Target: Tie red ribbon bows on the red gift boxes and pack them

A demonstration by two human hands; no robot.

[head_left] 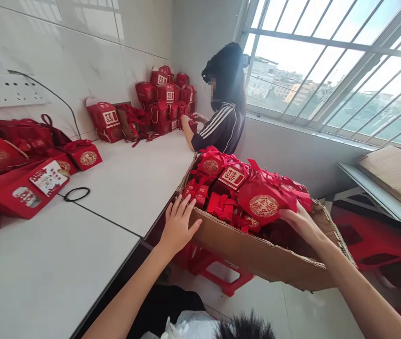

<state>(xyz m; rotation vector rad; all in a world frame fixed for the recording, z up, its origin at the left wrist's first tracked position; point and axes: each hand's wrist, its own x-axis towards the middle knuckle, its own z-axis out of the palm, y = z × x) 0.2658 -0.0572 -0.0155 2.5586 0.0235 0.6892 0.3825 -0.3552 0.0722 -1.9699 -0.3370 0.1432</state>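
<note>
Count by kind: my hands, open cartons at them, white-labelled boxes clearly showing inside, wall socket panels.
Left hand and right hand: 2
Open carton at them: 1
White-labelled box clearly showing inside: 1
Wall socket panel: 1
Total: 5

The 1 view comes from a camera on the person's head, set just beside the right edge of the surface (116, 176) and above it, facing forward and down. It is close to the left hand (176, 225), the right hand (301, 220) and the cardboard box (236, 241) along that edge; the forearms (143, 278) reach in from below. It looks toward the far right corner, with a co-worker (224, 128) farther off and a window (327, 70) at upper right.
</note>
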